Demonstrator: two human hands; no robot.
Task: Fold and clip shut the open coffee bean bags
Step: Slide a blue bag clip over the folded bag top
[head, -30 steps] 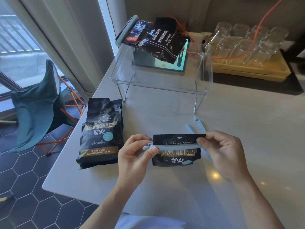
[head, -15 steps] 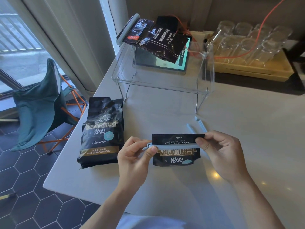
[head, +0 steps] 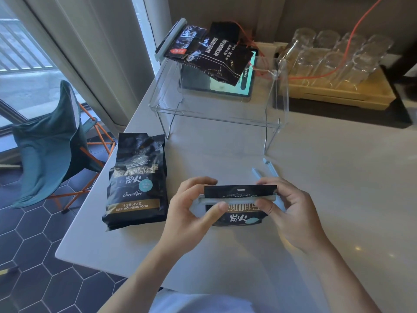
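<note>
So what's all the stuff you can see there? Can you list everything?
Folded coffee bag: one, black, held in both hands.
Clip: one, pale blue, across that bag.
Flat coffee bag: one, black, table's left side.
Clipped bags: at least two, black, on the clear stand.
Spare clip: one, pale blue, behind the hands.
Glasses: several, clear, wooden tray.
Chair: one, teal, by the window.
Left hand, right hand: gripping the clip ends.

Two bare forearms, no sleeves reaching wrists or elbows. Bare left hand (head: pixel 188 219) and bare right hand (head: pixel 291 216), no rings, watch, bracelets or gloves on either. Short, unpainted nails on fingers (head: pixel 222 205). Pale white fabric garment (head: pixel 198 302) at bottom edge, smooth, unmarked, its cut impossible to tell.
</note>
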